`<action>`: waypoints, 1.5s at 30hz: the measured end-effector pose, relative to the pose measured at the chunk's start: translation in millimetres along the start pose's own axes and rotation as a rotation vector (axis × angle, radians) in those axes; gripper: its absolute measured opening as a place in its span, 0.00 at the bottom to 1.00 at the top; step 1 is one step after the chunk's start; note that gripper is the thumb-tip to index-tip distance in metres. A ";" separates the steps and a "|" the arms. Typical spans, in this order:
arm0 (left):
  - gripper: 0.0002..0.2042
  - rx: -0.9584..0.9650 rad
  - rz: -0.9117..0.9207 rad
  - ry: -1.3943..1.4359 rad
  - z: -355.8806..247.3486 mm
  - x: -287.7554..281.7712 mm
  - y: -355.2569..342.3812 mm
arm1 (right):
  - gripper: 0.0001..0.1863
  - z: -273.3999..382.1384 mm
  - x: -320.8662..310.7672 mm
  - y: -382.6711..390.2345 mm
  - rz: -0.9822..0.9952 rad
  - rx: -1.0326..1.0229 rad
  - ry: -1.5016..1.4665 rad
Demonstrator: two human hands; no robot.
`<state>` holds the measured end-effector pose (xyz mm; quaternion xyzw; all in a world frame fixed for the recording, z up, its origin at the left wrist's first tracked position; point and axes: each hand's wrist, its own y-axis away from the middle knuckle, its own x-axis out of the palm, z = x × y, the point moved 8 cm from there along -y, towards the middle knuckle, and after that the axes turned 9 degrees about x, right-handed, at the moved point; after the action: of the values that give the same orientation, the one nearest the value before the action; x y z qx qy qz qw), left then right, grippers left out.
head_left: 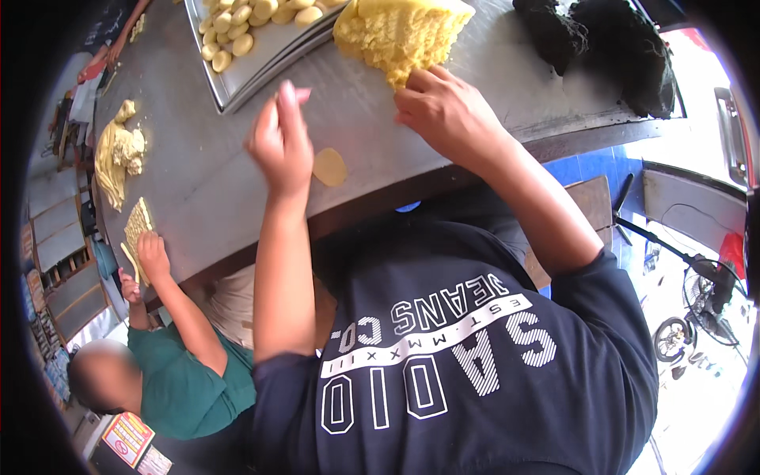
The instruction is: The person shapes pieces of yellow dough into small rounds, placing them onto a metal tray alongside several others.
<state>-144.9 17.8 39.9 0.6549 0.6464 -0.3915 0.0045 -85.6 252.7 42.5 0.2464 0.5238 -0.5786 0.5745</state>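
Room: bright, glaring side beyond the right grip [455, 119], standing fan [712, 293] there; a co-worker [186, 380] in green, left of the left grip [283, 150]. Metal counter [190, 158] beneath both grips. Tray [273, 67] ahead of the left grip. Crumbly yellow dough [400, 36] at the right grip's fingertips — touching; whether pinched, cannot tell. A hard pull might shear off an oversized lump. Left grip blurred, fingers curled, contents unclear. Flat disc [330, 167] just right of its wrist — a lowered forearm could crease it. Pale rounds [237, 24] in the tray: a knock could shift them.
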 end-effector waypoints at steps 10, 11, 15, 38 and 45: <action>0.07 0.062 0.091 -0.415 -18.6 -29.2 89.2 | 0.16 27.5 -4.8 22.5 0.039 0.021 -0.249; 0.05 0.055 0.121 -0.362 -18.2 -28.4 88.8 | 0.17 29.2 -2.7 21.2 0.044 0.001 -0.158; 0.09 -0.240 0.071 0.229 -6.3 -16.2 104.0 | 0.17 31.5 0.3 26.8 0.085 0.097 -0.127; 0.29 0.237 0.372 0.083 -44.6 7.3 55.0 | 0.16 89.8 5.1 8.3 0.195 -0.169 -0.611; 0.34 -0.030 0.530 0.240 -28.9 18.4 78.2 | 0.31 74.9 23.0 -6.2 0.216 0.137 -0.693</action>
<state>-66.5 35.2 11.2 0.8423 0.4545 -0.2870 0.0398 -72.6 175.4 48.8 0.1275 0.2290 -0.5975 0.7578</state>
